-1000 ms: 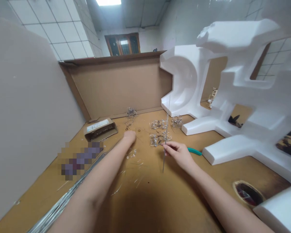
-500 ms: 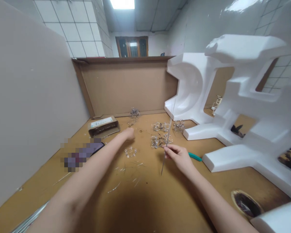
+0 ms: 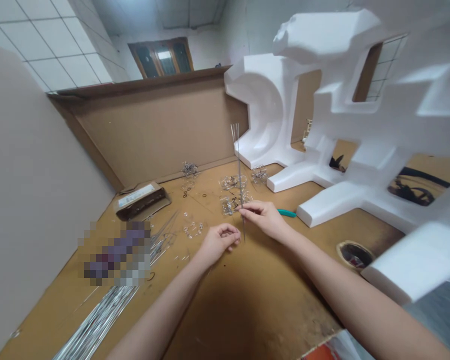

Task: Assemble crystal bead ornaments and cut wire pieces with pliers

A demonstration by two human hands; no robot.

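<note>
Several thin metal wires [image 3: 239, 165] stand nearly upright, pinched between the thumb and fingers of my right hand [image 3: 264, 219]. Their upper tips fan slightly apart. My left hand [image 3: 222, 242] is just left of the wires' lower end, its fingers curled in and the thumb close to them; whatever it may hold is too small to make out. Coiled wire pieces [image 3: 231, 204] lie behind the right hand, with more wire coils [image 3: 232, 182] beyond. A loose circle of clear beads [image 3: 193, 230] rests on the table left of my hands. Small dark rings [image 3: 187, 191] lie farther back.
A bundle of straight wires [image 3: 101, 320] lies at the left by a blurred-out object [image 3: 118, 252] and an open cardboard box [image 3: 141, 200]. White foam packing [image 3: 322, 192] stands along the right. A teal handle [image 3: 286, 213] and a round hole [image 3: 355, 255] are nearby.
My left hand has drawn back from near the small rings towards my right hand. The right hand still holds the wires, now more upright. The view has turned right and tilted.
</note>
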